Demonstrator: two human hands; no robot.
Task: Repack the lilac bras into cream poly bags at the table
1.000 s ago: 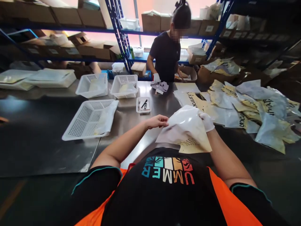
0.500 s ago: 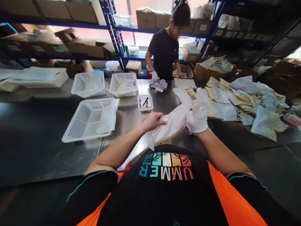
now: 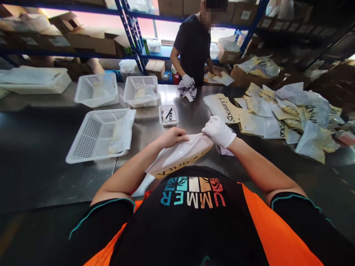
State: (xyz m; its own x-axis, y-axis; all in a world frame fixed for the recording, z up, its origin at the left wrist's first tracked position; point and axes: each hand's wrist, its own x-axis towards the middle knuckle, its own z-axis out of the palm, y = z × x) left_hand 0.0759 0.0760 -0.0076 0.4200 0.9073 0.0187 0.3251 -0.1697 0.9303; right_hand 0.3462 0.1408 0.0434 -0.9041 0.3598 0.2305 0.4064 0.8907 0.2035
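Note:
Close to my chest, a white and tan plastic packaging bag (image 3: pixel 181 152) with dark lettering is stretched between my two hands. The bare fingers of my left hand (image 3: pixel 173 137) are closed on its upper edge at the left. At the right end, my white-gloved right hand (image 3: pixel 219 132) pinches the bag's top corner. A pale folded piece (image 3: pixel 226 150) lies on the table below my right wrist, partly hidden. Beyond my right hand lie flat printed bags (image 3: pixel 222 108).
A heap of filled bags (image 3: pixel 299 111) covers the table's right side. White baskets (image 3: pixel 83 136) and a small tray (image 3: pixel 168 115) with dark tools stand left of centre. Across the metal table (image 3: pixel 135 147), a co-worker (image 3: pixel 191 48) in one white glove handles greyish cloth (image 3: pixel 187 90). Shelves with cartons stand behind.
My right hand has come down and inward from above the flat bags to the bag's top edge. The bag now hangs more level, its lettering showing. The co-worker's ungloved hand has moved back towards a box.

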